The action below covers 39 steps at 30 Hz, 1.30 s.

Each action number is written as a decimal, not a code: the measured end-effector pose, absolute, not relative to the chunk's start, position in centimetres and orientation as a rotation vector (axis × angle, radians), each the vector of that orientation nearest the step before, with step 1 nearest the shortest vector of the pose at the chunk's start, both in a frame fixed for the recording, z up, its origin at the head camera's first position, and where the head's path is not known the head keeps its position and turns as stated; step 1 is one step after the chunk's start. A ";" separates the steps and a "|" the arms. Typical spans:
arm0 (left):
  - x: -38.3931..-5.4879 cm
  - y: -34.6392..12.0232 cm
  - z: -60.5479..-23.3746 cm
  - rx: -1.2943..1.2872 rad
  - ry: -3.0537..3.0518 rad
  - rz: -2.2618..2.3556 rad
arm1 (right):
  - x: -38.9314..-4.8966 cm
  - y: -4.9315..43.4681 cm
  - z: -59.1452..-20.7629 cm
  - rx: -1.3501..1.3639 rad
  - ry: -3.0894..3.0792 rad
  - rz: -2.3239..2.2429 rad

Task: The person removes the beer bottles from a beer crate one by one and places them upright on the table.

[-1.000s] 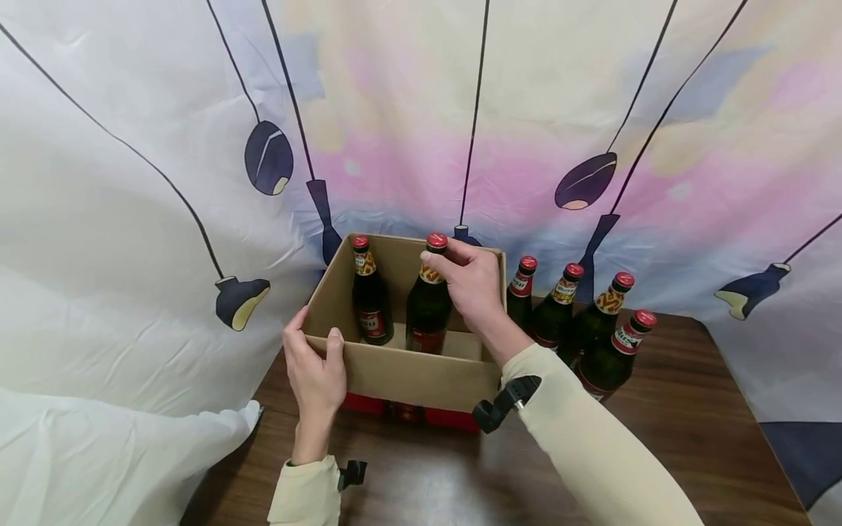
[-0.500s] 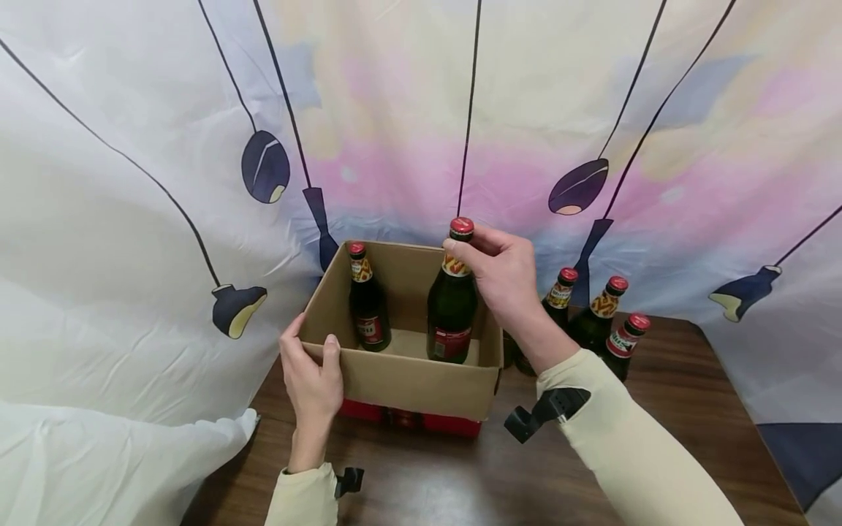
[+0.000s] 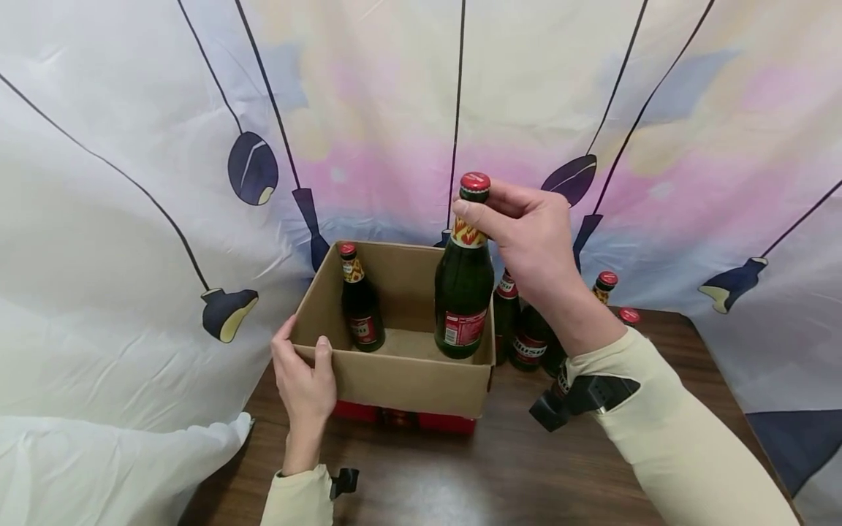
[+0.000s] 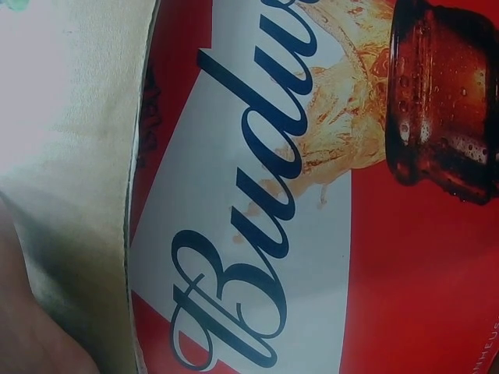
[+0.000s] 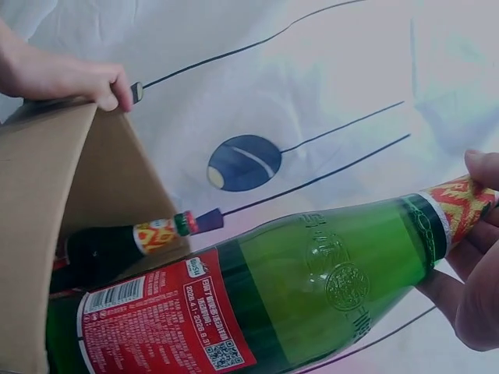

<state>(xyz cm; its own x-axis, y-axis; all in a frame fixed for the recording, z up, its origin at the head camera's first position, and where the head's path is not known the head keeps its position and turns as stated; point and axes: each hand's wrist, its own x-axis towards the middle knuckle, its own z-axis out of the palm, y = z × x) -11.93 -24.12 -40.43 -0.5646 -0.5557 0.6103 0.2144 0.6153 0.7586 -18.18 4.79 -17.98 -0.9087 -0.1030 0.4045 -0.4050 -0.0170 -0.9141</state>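
My right hand [image 3: 542, 245] pinches a green beer bottle [image 3: 463, 292] by its neck, just under the red cap. The bottle is upright, its lower part still inside the open cardboard box [image 3: 408, 380] near the right wall. In the right wrist view its red back label [image 5: 168, 319] faces the camera, close to the box opening. With the thumb on the front flap and fingers round the left side, my left hand [image 3: 304, 383] grips the box's front left corner. Another beer bottle [image 3: 362, 310] stands inside at the left. Red printed cardboard [image 4: 421, 257] fills much of the left wrist view.
Several more beer bottles [image 3: 528, 347] stand right of the box, partly hidden behind my right hand and forearm. Everything sits on a brown wooden table [image 3: 421, 482]. A patterned cloth [image 3: 388, 109] hangs close behind, and white fabric [image 3: 125, 467] bunches at the left.
My right hand has lifted the bottle and moved it rightward inside the box, its cap now well above the rim. My left hand keeps its hold on the box corner.
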 end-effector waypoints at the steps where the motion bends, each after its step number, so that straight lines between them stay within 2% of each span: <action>1: -11.9 -24.1 -40.5 0.274 -1.917 -1.051 | -18.0 4.9 -17.7 0.541 -2.027 2.035; 18: -12.0 -24.0 -40.6 0.255 -1.919 -1.051 | -16.7 9.5 -13.5 0.710 -1.769 2.182; 25: -12.3 -24.0 -40.4 0.253 -1.925 -1.061 | -17.0 12.3 -12.8 0.591 -1.751 2.187; 32: -12.3 -24.2 -40.0 0.274 -1.897 -1.049 | -17.0 14.6 -14.5 0.433 -1.848 2.188; 39: -12.1 -24.2 -40.2 0.284 -1.921 -1.052 | -16.6 16.3 -19.5 0.250 -2.126 2.056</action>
<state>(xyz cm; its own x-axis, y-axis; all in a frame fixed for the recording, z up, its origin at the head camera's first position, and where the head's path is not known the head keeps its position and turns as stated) -12.09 -24.24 -40.19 -0.5691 -0.5613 0.6009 0.2040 0.6116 0.7644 -16.60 16.34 -19.51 -0.9709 0.0001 0.2396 -0.2394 0.0336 -0.9703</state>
